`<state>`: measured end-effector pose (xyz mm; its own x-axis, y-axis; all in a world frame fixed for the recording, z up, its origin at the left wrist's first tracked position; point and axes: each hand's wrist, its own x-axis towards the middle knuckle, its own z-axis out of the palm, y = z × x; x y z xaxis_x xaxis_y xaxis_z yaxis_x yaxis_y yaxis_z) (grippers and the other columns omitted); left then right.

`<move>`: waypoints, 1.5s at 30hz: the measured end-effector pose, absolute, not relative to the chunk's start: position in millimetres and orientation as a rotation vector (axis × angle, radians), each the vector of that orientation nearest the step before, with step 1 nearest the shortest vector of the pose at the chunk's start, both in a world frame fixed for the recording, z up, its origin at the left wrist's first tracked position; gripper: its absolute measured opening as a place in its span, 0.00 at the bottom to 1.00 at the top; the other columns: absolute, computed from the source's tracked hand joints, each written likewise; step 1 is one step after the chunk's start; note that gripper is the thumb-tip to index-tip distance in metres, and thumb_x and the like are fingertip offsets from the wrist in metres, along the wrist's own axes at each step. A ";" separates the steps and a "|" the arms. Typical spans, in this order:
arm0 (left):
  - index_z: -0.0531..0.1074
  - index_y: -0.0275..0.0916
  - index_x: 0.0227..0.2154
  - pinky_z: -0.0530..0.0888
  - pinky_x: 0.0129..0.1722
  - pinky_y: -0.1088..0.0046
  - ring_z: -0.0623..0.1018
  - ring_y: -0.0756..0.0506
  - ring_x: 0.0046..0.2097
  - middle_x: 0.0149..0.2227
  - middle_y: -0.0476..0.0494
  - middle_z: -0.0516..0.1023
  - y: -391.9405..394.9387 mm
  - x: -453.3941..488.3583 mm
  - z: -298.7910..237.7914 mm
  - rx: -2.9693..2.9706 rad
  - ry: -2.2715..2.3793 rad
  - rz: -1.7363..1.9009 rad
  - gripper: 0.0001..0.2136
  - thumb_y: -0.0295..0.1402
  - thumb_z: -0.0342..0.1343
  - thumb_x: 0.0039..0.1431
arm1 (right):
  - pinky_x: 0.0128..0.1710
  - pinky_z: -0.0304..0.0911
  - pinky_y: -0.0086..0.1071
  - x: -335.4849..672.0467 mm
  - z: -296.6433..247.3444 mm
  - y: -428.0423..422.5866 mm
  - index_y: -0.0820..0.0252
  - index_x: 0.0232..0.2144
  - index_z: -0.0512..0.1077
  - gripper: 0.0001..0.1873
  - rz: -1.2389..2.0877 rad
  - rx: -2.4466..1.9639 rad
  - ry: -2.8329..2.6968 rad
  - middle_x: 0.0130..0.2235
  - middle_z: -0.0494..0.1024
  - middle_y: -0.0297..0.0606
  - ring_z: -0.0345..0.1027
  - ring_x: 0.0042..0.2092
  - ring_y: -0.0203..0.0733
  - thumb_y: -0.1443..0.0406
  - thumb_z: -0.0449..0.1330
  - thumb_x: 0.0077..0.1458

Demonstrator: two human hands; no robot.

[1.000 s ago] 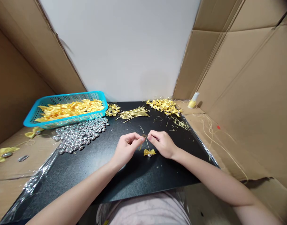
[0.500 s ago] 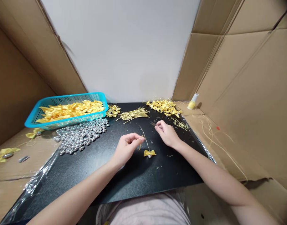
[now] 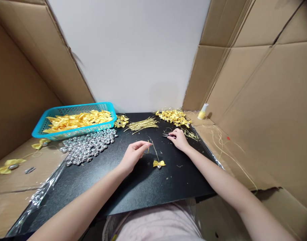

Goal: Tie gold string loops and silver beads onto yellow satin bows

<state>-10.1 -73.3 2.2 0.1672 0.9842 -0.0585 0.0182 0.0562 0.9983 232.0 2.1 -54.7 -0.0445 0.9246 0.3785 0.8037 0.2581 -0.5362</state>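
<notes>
My left hand point(image 3: 134, 154) is closed in a pinch above the middle of the black board, its fingertips at a thin pale thread point(image 3: 155, 150). That thread runs down to a yellow ribbon bow point(image 3: 159, 164) with a silver bead at its centre, lying on the board. A short curl of gold strand hangs just below the same fingertips. Further right, my right hand point(image 3: 178, 139) is closed round a small pair of scissors point(image 3: 165, 135), whose blades point left. The fingers hide most of the scissors' handles.
On the left stands a turquoise basket point(image 3: 74, 132) of yellow bows, with silver beads point(image 3: 89, 147) heaped before it. Gold twist ties point(image 3: 142, 124) lie at the back, beside a pile of beaded bows point(image 3: 174, 117). A thread cone point(image 3: 203, 111) stands right, near cardboard walls.
My right hand has shifted slightly right, and the scissors' blades show more clearly. My left hand keeps its pinch and has moved a little left. The whole view has tilted slightly.
</notes>
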 end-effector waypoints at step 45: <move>0.80 0.39 0.26 0.61 0.33 0.67 0.71 0.41 0.37 0.32 0.38 0.72 -65.7 -14.1 14.8 2.859 1.679 0.495 0.15 0.35 0.50 0.61 | 0.44 0.54 0.43 167.6 14.3 -73.0 0.68 0.34 0.75 0.12 -0.257 -1.578 -2.584 0.38 0.79 0.51 0.70 0.42 0.52 0.67 0.53 0.57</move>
